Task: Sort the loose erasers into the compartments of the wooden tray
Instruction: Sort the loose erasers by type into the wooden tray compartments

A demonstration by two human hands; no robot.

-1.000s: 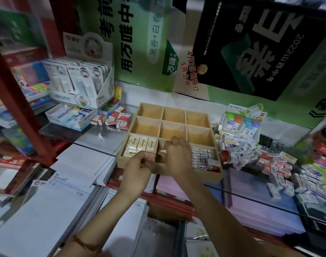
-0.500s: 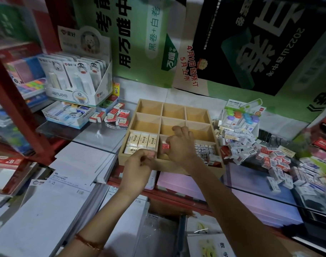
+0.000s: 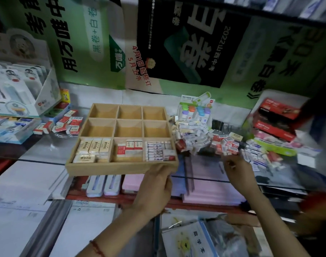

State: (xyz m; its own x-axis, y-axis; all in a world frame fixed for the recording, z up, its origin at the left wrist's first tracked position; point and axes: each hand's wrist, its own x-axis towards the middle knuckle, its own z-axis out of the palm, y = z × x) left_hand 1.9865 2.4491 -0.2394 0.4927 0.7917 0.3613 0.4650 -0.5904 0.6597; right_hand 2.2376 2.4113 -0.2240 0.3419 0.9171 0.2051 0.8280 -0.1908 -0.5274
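Head view: the left hand [image 3: 155, 184] pinches the wooden tray [image 3: 121, 166] at its near-right corner, the right hand [image 3: 236, 168] reaches, fingers curled, grip unclear, toward loose erasers [image 3: 227, 143] right of the tray; a nudge could spill sorted erasers.

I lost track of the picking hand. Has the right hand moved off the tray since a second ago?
Yes. The right hand has left the wooden tray and moved rightward to the loose eraser pile beside it.

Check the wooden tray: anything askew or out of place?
In the wooden tray, the near-right compartment has one red-and-white eraser lying crosswise over the neat purple-striped row. The other filled compartments look tidy.
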